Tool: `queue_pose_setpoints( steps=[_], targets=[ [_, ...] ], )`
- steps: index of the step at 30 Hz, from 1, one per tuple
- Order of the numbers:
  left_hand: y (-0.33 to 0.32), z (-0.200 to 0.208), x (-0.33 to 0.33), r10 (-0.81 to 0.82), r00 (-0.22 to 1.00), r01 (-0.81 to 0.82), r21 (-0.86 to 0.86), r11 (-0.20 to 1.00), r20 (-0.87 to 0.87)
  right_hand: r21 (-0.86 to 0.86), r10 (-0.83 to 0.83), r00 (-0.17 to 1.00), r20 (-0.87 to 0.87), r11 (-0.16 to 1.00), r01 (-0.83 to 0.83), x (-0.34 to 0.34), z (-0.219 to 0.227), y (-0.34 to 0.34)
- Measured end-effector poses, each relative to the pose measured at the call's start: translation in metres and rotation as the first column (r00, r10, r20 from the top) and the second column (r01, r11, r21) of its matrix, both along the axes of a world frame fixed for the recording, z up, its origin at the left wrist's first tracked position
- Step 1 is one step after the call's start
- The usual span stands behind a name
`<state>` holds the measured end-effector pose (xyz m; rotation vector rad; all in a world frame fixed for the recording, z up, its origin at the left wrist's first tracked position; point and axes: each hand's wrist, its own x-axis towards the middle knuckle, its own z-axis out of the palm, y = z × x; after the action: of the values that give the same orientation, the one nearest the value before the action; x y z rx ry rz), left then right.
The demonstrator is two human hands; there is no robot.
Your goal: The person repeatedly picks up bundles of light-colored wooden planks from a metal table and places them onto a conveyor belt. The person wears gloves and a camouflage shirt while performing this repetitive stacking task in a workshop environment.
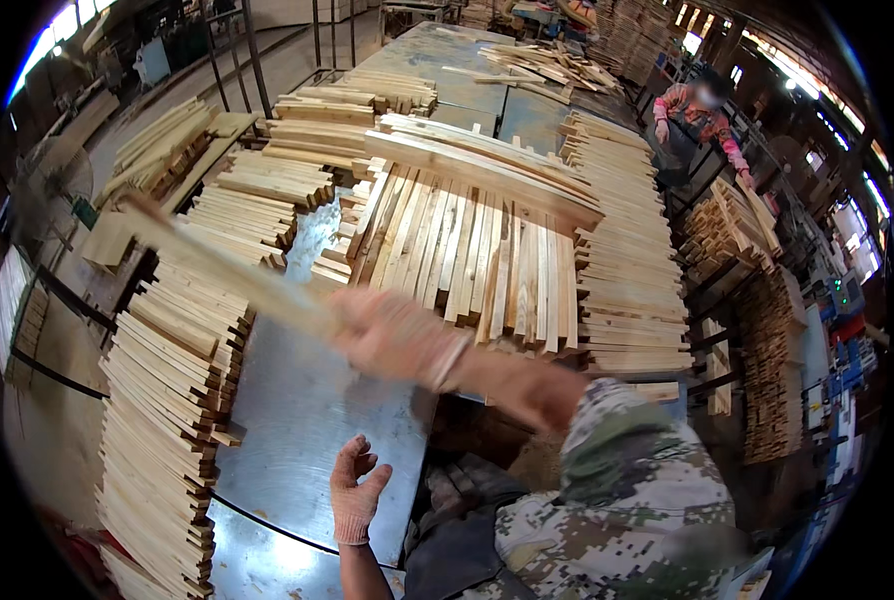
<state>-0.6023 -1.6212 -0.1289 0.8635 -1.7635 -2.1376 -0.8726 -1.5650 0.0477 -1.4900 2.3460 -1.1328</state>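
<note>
My right hand [392, 335], in a pinkish work glove, is closed around one end of a wooden strip [232, 265]. Motion smears both hand and strip. The strip points toward the far left, above a long row of stacked strips [162, 420]. My left hand [355, 488], gloved too, hovers over the bare metal tabletop [312, 400] with its fingers apart and slightly curled, holding nothing. Beyond my right hand lies a wide layer of strips [457, 240] side by side, with thicker wooden bars [487, 175] resting across its far end.
Another long row of strips [627, 250] runs along the table's right side. Loose strips [537, 65] lie scattered at the far end. A co-worker [692, 120] sits at the right near a wood stack [722, 225]. Dark metal uprights [257, 60] stand at the far left.
</note>
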Motion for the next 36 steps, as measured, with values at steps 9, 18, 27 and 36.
queue_pose_setpoints(
  steps=[9, 18, 27, 36],
  targets=[
    [0.007, -0.073, 0.068, 0.145, 0.974, -0.164, 0.102, 0.981, 0.175, 0.238, -0.346, 0.726, -0.595, 0.786, 0.570, -0.224, -0.028, 0.173],
    [0.041, -0.091, 0.119, 0.137, 0.931, -0.229, 0.250, 0.941, 0.337, 0.279, -0.365, 0.694, -0.621, 0.724, 0.631, -0.274, -0.032, 0.171],
    [0.014, -0.128, 0.125, -0.176, 0.954, 0.099, 0.303, 0.948, 0.241, 0.154, -0.490, 0.530, -0.692, 0.617, 0.772, -0.284, -0.060, 0.186],
    [-0.011, -0.122, 0.110, -0.065, 0.973, 0.003, 0.268, 0.963, 0.223, 0.369, -0.495, 0.612, -0.617, 0.505, 0.780, -0.278, -0.057, 0.149]
  ],
)
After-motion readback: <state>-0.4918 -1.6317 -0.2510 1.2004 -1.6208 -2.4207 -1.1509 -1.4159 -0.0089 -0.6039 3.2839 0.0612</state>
